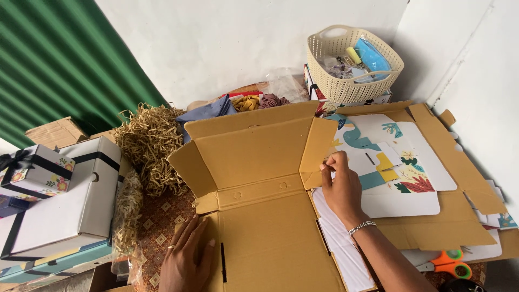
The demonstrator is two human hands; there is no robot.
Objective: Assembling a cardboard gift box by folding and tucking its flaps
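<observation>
cardboard box (259, 216): unfolded, centre of tabletop, back wall raised at 12 o'clock | left hand (186, 257): grip flat and open, palm pressing box's left edge at 8 o'clock | right hand (340, 189): fingers pinching the right side flap (318, 148) at 2 o'clock

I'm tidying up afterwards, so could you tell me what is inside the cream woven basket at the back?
The basket holds a blue pouch, a yellow item and clear plastic packets. Whatever lies deeper is hidden by these and the basket's wall.
</observation>
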